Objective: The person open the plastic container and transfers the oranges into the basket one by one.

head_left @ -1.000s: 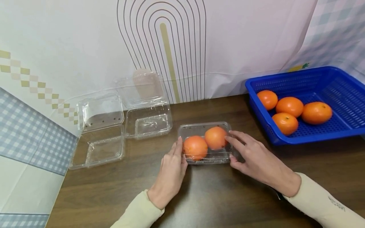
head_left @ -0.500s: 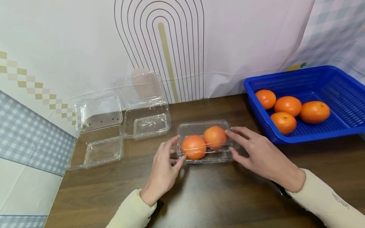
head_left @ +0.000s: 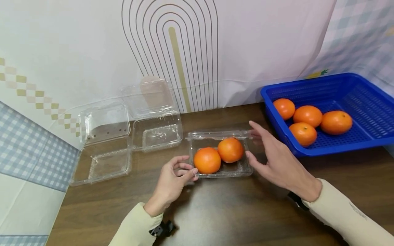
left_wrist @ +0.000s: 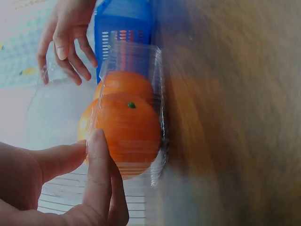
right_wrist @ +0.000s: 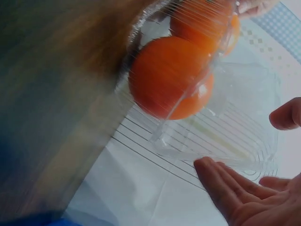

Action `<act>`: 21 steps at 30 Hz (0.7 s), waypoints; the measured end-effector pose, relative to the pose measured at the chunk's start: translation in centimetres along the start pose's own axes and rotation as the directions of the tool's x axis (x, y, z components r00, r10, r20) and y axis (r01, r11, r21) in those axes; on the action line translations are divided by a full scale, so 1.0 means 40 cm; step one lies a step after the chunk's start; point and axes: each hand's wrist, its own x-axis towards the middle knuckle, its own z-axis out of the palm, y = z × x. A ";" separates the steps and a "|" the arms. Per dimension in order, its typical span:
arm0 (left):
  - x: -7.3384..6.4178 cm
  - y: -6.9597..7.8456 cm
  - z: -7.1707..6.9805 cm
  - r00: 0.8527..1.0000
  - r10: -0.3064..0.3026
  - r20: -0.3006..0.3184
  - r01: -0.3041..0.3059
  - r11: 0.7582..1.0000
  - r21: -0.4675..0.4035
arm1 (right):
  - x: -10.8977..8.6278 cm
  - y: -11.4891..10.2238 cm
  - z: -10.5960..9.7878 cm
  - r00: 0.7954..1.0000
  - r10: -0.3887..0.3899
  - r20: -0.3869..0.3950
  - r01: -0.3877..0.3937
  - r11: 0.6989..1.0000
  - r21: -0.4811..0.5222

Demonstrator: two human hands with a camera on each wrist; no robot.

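Note:
A clear plastic clamshell box [head_left: 224, 175] sits on the table with its lid [head_left: 215, 134] raised at the back. Inside it lie two oranges [head_left: 207, 161], side by side. My left hand [head_left: 171, 179] pinches the near left corner of the box's rim between thumb and fingers; the left wrist view shows the thumb [left_wrist: 63, 160] on one side of the edge. At the box's right side is my right hand [head_left: 277, 162], its fingers stretched out and thumb apart. Its fingertips [right_wrist: 203, 164] are close to the lid's edge; whether they touch it is unclear.
A blue plastic basket [head_left: 354, 145] holding several oranges [head_left: 307, 116] stands at the right. Two more clear clamshell boxes [head_left: 106, 164] [head_left: 160, 135] stand open at the left, lids leaning against the patterned wall cloth [head_left: 240, 48].
The lid has swung up and back from over the two oranges. My left hand has shifted to the near left corner; my right hand has opened wider and moved off the box's side.

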 end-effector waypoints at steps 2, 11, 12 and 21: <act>-0.001 -0.001 -0.002 0.999 -0.035 0.013 0.035 0.998 -0.054 | 0.010 -0.002 0.000 0.999 0.035 0.007 -0.035 0.999 0.025; -0.002 -0.003 -0.010 0.992 -0.085 0.098 0.093 0.992 -0.083 | 0.082 -0.012 0.018 0.986 0.164 0.037 -0.167 0.982 0.090; -0.002 -0.004 -0.010 0.991 -0.085 0.102 0.093 0.992 -0.080 | 0.092 -0.013 0.022 0.982 0.182 0.041 -0.185 0.978 0.092; -0.004 -0.004 -0.006 0.990 -0.082 0.117 0.093 0.992 -0.086 | 0.147 -0.006 0.042 0.967 0.232 0.109 -0.237 0.971 0.035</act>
